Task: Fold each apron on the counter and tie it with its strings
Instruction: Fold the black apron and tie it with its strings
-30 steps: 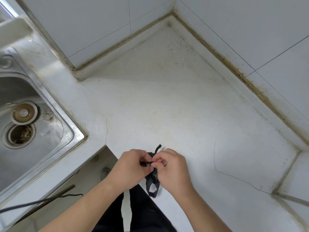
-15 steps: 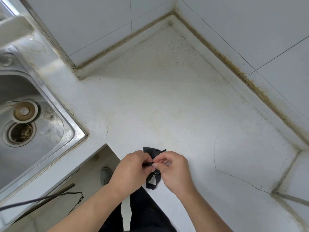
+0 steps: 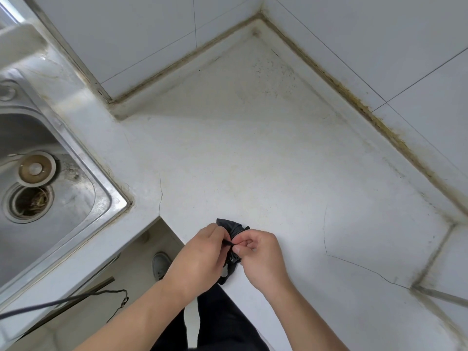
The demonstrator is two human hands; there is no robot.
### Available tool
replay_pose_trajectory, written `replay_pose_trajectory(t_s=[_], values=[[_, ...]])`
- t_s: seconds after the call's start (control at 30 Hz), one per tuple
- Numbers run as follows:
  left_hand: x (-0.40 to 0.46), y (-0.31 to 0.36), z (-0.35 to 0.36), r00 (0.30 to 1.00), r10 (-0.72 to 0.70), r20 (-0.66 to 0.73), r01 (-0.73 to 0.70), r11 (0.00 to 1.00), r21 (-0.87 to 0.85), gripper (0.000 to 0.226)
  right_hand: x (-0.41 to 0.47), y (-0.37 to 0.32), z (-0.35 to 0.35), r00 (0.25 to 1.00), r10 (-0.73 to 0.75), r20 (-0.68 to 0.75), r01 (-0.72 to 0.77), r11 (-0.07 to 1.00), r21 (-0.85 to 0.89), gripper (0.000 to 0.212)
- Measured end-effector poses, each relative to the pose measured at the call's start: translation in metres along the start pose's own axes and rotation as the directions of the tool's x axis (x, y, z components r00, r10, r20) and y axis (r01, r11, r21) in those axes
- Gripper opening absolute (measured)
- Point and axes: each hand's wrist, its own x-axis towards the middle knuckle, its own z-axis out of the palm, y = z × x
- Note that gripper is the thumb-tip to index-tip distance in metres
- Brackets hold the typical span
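The apron point(image 3: 231, 228) bunched between the two hands is plain black, and so is the thin string point(image 3: 228, 243) pinched across it. Just under that grip the counter point(image 3: 253, 160) is off-white, speckled with yellowish stains and thin dark cracks. Well to the left of the grip the sink point(image 3: 63, 193) is dull silver steel, and the wall tiles point(image 3: 379, 34) beyond are pale grey-white with brown, grimy seams.

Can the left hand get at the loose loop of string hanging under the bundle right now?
Probably yes. The loop hangs bare just below the left hand, with nothing between them, but that hand is pinching the string with the right hand and would have to let go.
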Motion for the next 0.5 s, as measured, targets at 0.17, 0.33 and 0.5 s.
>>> replay_pose_trajectory(t_s=[0.17, 0.33, 0.5], values=[[-0.004, 0.002, 0.008, 0.997, 0.069, -0.042, -0.064, 0.991, 0.116, 0.015, 0.007, -0.006, -0.003, 0.995, 0.082, 0.063, -0.076, 0.992, -0.096, 0.027], [-0.006, -0.002, 0.012, 0.992, 0.122, -0.030, -0.116, 0.980, 0.159, 0.012, 0.013, -0.009, -0.008, 0.988, 0.076, 0.133, -0.040, 0.966, -0.255, 0.029], [0.004, -0.001, 0.005, 0.986, 0.161, 0.033, -0.164, 0.969, 0.183, 0.014, 0.014, -0.016, -0.013, 0.984, 0.066, 0.167, 0.002, 0.927, -0.375, 0.035]])
